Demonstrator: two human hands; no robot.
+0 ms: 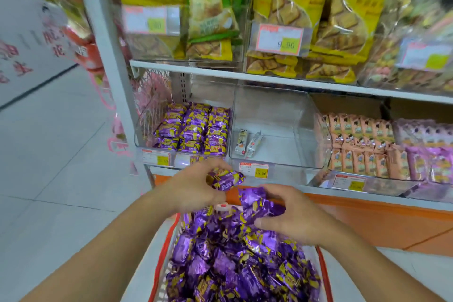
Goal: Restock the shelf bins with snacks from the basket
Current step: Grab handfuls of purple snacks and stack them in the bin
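This is a shop aisle. White shelves carry clear bins of packaged snacks, each fronted by a price tag. A tiled floor runs alongside.

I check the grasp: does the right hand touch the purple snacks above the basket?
Touching. The head view shows the right hand with fingers curled round purple snacks, thumb pressed beneath them, no gap.

Basket cut by bottom edge; price labels blurred.

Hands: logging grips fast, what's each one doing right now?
Left hand: grips a purple snack pack.
Right hand: grips a bunch of purple packs over the basket.
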